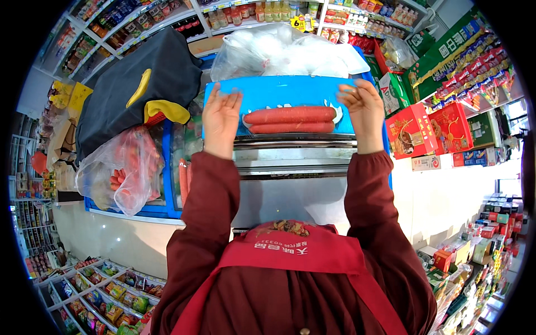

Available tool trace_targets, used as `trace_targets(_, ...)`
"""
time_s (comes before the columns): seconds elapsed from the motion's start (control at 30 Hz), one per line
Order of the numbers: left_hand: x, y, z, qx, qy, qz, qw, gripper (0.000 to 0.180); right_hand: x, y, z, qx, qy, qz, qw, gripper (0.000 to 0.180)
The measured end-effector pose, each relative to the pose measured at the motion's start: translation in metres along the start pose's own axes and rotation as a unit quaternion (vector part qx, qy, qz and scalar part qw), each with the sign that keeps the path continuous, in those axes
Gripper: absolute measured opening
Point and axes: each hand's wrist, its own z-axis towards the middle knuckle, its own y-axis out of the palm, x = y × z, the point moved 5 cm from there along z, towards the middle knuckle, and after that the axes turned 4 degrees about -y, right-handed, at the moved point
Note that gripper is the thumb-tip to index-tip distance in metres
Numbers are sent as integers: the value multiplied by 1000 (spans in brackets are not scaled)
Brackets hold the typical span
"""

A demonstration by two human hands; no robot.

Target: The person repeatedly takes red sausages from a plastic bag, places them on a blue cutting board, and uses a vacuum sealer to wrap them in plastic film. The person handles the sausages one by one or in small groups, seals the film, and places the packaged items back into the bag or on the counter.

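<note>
Two large carrots (pixel 290 115) lie side by side across a white tray (pixel 337 114), in front of a bright blue panel (pixel 268 86). Just left of them my left hand (pixel 222 116) is raised, its fingers pointing away from me and smeared by motion. On the other side, my right hand (pixel 363 109) is up at the panel's right edge with its fingers bent in toward the thumb. Anything thin or clear in those fingers is too faint to make out. Nearer me runs a metal wrapping machine (pixel 296 156) with bars across it.
Clear plastic bags (pixel 279 53) are heaped behind the panel. At left are a dark cloth cover (pixel 139 84) and a clear bag of carrots (pixel 125 170). Red gift boxes (pixel 410 131) stand at right. Stocked shelves (pixel 251 14) surround the spot.
</note>
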Motion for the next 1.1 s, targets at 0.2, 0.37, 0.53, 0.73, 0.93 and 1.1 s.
trace_targets(0.2,-44,-1,27,40,50,474,878,25,44,-3,16,-34,-28,-459,887,26)
trace_targets(0.37,-50,-15,32,-32,-29,678,733,26,47,16,9,-108,-1,-674,731,25)
trace_targets(0.53,-52,-18,36,-70,-23,711,700,25,54,29,11,-212,17,-769,603,33)
trace_targets(0.73,-49,-5,26,-148,-46,725,671,28,48,20,14,-308,115,-752,572,50)
trace_targets(0.93,-43,39,-12,-281,-55,839,463,57,39,24,1,-395,111,-707,576,57)
trace_targets(1.1,-38,40,-19,-285,-29,832,476,64,36,27,-10,-360,123,-688,618,65)
